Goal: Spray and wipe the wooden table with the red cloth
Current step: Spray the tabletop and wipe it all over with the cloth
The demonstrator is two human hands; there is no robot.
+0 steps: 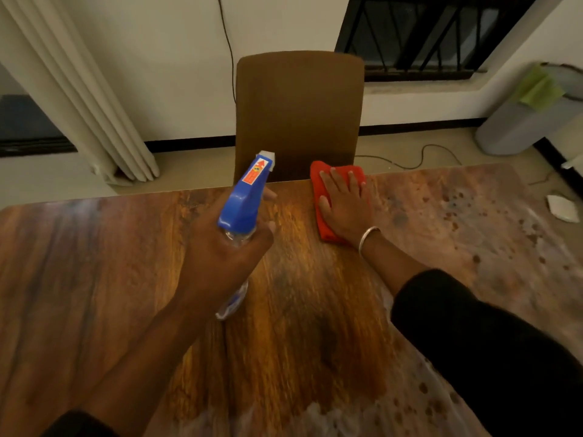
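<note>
A person looks down at a long wooden table [94, 263] with a dark, streaked grain, seen over both forearms. The left hand [220, 247] is closed around the neck of a clear plastic spray bottle with a blue trigger head [244, 200], held above the middle of the table with the white nozzle aimed away, toward the far edge. The right hand [342, 205], with a silver bangle [367, 236] at the wrist, lies open and flat, fingers spread, pressing a folded red cloth [321, 197] onto the tabletop at the far edge, just in front of a brown upholstered chair back [299, 111]. The wood in the centre and on the left looks glossy and clear, which suggests it has been wiped. The right side of the table and the near right corner show a pale, cloudy film with dark spots, so that area appears to be left to do. Judging from this, the job seems roughly half finished, with wiping under way and more spraying likely needed.
</note>
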